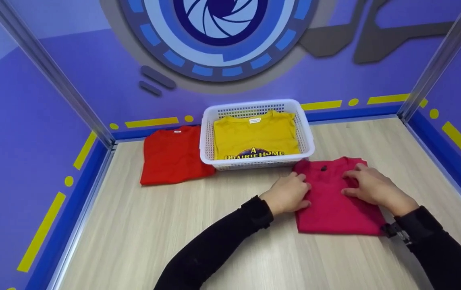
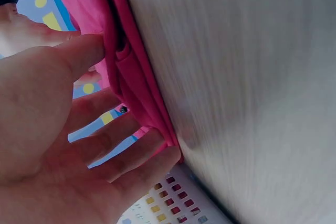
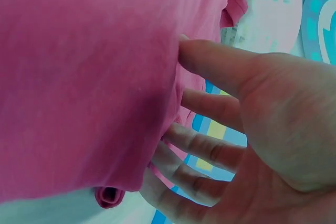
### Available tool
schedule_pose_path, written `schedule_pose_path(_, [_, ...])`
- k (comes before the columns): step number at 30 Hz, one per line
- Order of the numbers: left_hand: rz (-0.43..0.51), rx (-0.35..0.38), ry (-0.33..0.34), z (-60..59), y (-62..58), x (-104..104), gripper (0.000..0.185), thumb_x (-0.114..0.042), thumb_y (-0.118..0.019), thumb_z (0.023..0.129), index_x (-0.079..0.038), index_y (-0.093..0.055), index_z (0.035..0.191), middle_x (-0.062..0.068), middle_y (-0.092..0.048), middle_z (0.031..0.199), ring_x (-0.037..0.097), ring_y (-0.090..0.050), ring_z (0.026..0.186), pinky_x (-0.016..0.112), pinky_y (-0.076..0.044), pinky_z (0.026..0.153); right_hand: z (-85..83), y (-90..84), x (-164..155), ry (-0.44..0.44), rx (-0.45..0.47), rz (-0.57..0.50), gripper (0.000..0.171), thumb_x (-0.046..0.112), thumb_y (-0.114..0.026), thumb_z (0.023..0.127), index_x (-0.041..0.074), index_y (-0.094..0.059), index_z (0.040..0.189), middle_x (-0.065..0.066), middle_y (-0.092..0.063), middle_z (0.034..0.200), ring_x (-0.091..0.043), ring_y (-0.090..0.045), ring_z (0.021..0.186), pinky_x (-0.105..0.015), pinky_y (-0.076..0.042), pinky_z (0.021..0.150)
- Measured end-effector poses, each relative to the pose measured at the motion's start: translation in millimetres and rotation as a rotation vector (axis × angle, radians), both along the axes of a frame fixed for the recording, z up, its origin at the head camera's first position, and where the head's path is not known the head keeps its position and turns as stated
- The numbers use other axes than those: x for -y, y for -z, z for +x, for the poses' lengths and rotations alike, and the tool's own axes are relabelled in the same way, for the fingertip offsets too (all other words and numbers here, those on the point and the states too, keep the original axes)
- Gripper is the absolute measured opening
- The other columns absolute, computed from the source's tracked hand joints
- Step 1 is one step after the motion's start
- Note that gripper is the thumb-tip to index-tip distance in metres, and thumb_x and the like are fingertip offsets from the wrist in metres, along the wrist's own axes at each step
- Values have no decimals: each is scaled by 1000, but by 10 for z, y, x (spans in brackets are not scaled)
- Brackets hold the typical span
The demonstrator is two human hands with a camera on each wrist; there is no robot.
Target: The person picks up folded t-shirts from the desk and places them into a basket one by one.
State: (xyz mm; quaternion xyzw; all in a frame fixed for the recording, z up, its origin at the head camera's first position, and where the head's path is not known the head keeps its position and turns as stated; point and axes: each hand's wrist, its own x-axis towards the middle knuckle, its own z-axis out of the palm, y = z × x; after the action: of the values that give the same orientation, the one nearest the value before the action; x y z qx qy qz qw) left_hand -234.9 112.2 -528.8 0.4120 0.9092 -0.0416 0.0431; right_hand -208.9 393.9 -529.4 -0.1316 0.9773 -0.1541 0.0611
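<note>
I work on a pale wooden table [image 1: 154, 225] inside purple walls. Three folded shirts, one white basket [image 1: 208, 133]; my left hand [image 1: 287, 195] and right hand [image 1: 369, 185] press flat, fingers relaxed, on the pink shirt [image 1: 331, 209].

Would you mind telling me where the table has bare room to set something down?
Bare wood lies along the near edge of the table, left of the left hand, and right of the white basket. It is crowded between the red shirt, the basket and the pink shirt.

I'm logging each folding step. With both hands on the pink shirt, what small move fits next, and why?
Probably slide both hands' fingers under the pink shirt to lift it. It lies folded on the table, the left hand at its left edge, the right hand resting on top, beside the basket.
</note>
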Motion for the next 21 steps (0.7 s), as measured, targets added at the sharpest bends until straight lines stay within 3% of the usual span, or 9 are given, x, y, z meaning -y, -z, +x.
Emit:
schedule_pose_path(5, [4,-4,-2,74,-21,164,41,-56,-75,102,-25,-79,128,-1,-71,123,19,-66,112,33,-63,91,17,-1,144,-29,2,-18,52,30,-89,93,1,-74,133,-17,-62,113,-33,-64,99,-54,-57,88])
schedule_pose_path(11, [38,21,-1,64,-27,460,40,-56,-77,101,-23,-81,124,1,-71,119,22,-66,110,33,-60,91,-18,0,367,-61,-16,-43,47,31,-91,91,4,-76,127,-15,-63,112,-31,-64,96,-52,-56,87])
schedule_pose_path(21, [135,79,-61,82,-9,974,40,-51,-78,101,-22,-81,128,3,-70,117,22,-64,107,35,-59,88,-109,10,804,-100,-6,-51,43,33,-91,92,6,-76,121,-12,-61,109,-26,-61,92,-47,-55,84])
